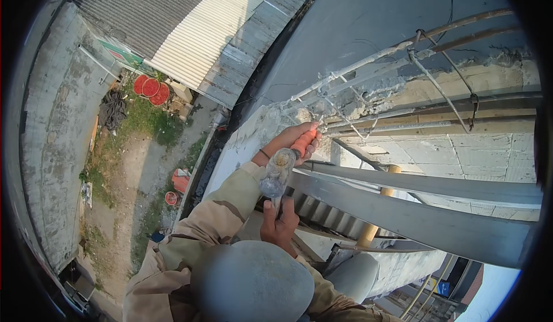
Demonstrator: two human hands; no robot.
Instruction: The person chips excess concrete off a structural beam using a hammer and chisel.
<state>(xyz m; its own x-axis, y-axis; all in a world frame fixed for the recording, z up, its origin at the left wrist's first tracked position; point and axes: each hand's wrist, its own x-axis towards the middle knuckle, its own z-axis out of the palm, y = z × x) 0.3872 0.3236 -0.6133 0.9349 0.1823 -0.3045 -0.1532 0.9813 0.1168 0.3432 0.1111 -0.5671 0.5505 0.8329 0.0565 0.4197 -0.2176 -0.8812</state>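
Wrapped round the orange handle of a chisel (pixel 304 141) is my left hand (pixel 286 140), with a dark band at its wrist. The chisel's tip points at broken, chipped concrete (pixel 302 114) where bare steel bars come out. My right hand (pixel 279 228) grips the thin handle of a hammer (pixel 278 172), below and nearer to me. The hammer's worn grey head overlaps the butt end of the orange handle in this view. Both sleeves are of camouflage-patterned cloth.
Rebar (pixel 397 48) with tied stirrups runs right from the chipped edge. Below it lie grey metal beams (pixel 415 201) and a yellow-brown pole (pixel 374 218). Far down on the left are a yard (pixel 135 166), red round baskets (pixel 151 87) and corrugated roofs (pixel 190 34).
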